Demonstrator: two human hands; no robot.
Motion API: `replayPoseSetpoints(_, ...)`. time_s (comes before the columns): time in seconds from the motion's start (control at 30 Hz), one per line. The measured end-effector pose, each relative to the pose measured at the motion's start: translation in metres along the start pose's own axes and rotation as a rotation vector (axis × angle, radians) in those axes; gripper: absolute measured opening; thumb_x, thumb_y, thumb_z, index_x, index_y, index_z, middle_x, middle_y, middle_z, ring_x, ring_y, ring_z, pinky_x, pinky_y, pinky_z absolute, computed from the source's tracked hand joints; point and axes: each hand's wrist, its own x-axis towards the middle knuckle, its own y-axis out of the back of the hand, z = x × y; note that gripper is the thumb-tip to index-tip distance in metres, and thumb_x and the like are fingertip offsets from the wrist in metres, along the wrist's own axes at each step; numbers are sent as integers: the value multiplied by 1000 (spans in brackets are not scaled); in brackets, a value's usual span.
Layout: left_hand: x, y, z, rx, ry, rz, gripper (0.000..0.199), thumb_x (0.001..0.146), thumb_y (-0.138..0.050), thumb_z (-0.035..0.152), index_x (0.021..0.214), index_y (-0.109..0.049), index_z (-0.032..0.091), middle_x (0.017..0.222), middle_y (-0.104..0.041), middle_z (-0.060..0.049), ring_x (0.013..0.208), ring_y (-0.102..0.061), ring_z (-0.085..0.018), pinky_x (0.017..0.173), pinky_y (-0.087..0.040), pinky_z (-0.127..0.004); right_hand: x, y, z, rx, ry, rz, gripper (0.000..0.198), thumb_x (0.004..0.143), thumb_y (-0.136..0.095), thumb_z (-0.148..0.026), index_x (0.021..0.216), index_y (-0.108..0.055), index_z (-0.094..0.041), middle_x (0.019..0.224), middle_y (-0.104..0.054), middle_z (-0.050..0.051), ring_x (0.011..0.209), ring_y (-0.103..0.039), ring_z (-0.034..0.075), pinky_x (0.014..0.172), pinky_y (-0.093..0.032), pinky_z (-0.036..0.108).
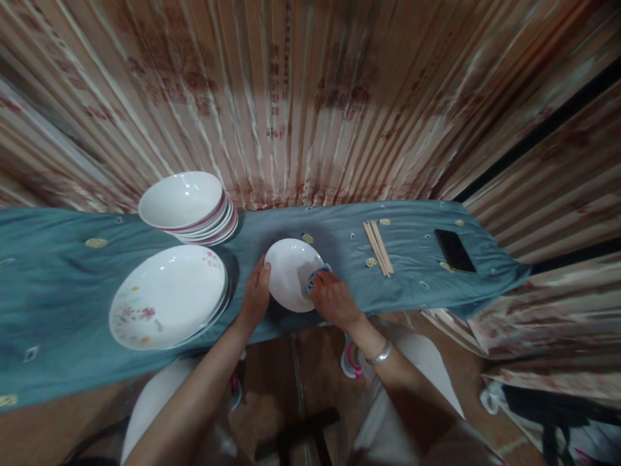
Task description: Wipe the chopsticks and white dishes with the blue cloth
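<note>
A white bowl [288, 275] is in front of me near the table's front edge. My left hand [256, 291] grips its left side, with the thumb on the rim and the other fingers mostly hidden beneath. At the right side of the bowl, my right hand [334, 299] is closed on a bluish-grey cloth [311, 279] and presses it against the inner wall near the rim. Left of my left hand lies a stack of white plates [169, 298] with a floral print on the top one. Behind those plates stands a stack of white bowls [184, 200] with reddish rims.
Several wooden chopsticks [378, 248] lie to the right of the bowl. Farther right is a black phone [455, 250]. A teal patterned cloth [58, 285] covers the narrow table. Pleated curtains [301, 129] hang directly behind it and on the right.
</note>
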Motion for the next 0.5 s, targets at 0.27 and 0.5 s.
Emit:
replayPoseSetpoints(0.27,1,0,-4,-10,-2,3,49,91,-39,47,120,-61,15,128,-61,-10,122,-52,-24,109,-33,-39,-10,23,-21,26,96,-127,14,88,-47,-13,90,-61,-13,92,-65,14,91,-61,24,79,-51,34)
replayPoseSetpoints(0.5,2,-1,-5,-30,11,15,51,90,-38,51,114,-64,14,120,-66,-11,117,-55,-26,105,-38,-40,-15,17,-36,337,174,32,21,86,-44,-10,97,-61,-14,103,-65,12,101,-59,21,91,-50,34)
